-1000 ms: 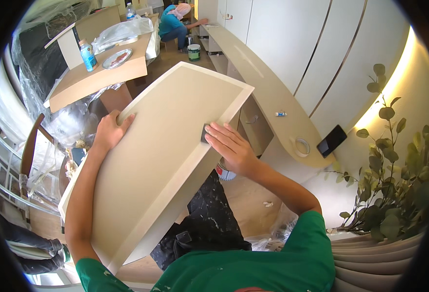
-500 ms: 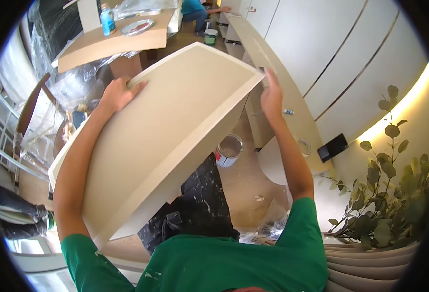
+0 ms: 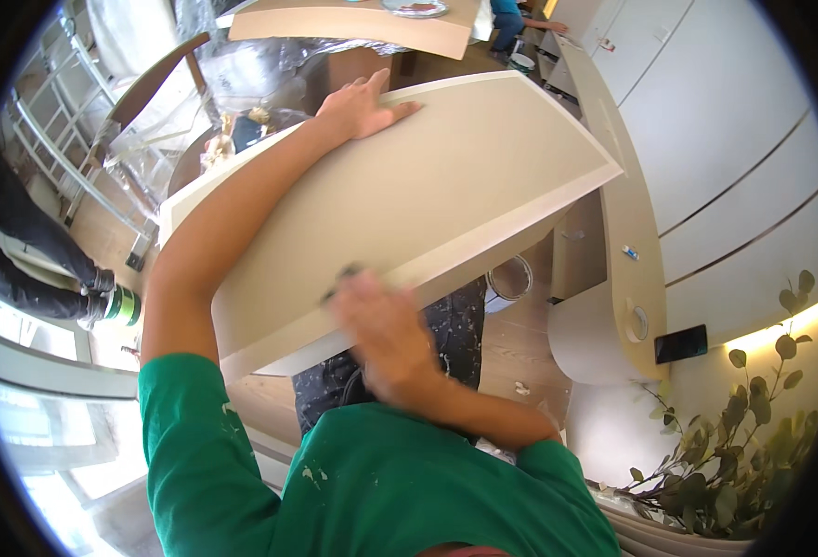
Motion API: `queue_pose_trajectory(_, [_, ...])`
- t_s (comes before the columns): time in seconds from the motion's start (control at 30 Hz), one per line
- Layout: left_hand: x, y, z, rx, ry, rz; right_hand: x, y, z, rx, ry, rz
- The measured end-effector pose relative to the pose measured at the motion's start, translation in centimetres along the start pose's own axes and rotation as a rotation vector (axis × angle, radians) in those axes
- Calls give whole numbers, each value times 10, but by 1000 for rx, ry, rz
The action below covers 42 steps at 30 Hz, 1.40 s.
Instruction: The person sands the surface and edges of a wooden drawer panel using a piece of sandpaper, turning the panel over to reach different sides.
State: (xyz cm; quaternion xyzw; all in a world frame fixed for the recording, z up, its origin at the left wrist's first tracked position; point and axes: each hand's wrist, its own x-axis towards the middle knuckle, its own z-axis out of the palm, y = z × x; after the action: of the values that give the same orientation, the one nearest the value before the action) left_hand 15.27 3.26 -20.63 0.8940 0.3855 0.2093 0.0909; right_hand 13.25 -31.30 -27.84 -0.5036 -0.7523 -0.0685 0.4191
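Observation:
A large cream drawer-like box, with a flat broad face, pale raised edges and a deep side, is tilted across my lap. My left hand grips its far edge, thumb on the face and fingers over the rim; the forearm lies along its left side. At the near edge, my right hand is blurred by motion. Its fingers are closed around a small dark thing that touches or hovers just over the face; blur hides its kind.
A long curved cream cabinet on the right bears a phone and a tape roll. A paint can stands beyond my knee. Leafy branches fill the lower right. Another person's legs show at left; a second person crouches far back.
My right hand has left the box's far right corner and come down to its near edge. The view has shifted, and the box now lies flatter; my left hand stays on its far edge.

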Motion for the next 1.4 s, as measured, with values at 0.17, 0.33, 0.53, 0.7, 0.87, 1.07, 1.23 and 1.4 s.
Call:
queue_pose_trajectory(0.17, [-24, -50, -27, 96, -131, -67, 8, 11, -17, -25, -136, -113])
queue_pose_trajectory(0.33, [-86, -119, -70, -43, -284, -157, 20, 91, -75, -404, 235, 122])
queue_pose_trajectory(0.53, [-75, -105, -62, -17, -244, -174, 31, -26, 12, -245, -5, -94])
queue_pose_trajectory(0.7, [-85, -115, -66, -36, -265, -157, 55, -87, 60, -118, -211, -472])
queue_pose_trajectory(0.87, [-84, -116, -67, -24, -274, -122, 26, 2, -14, -374, -93, -228])
queue_pose_trajectory(1.07, [-76, -117, -55, -37, -184, -142, 21, 3, -24, -389, 70, -25])
queue_pose_trajectory(1.23, [-76, -111, -54, -53, -205, -155, 43, -121, 78, -25, -156, -304])
queue_pose_trajectory(1.4, [-84, -109, -58, -34, -209, -123, 33, -103, 71, -45, -209, -423])
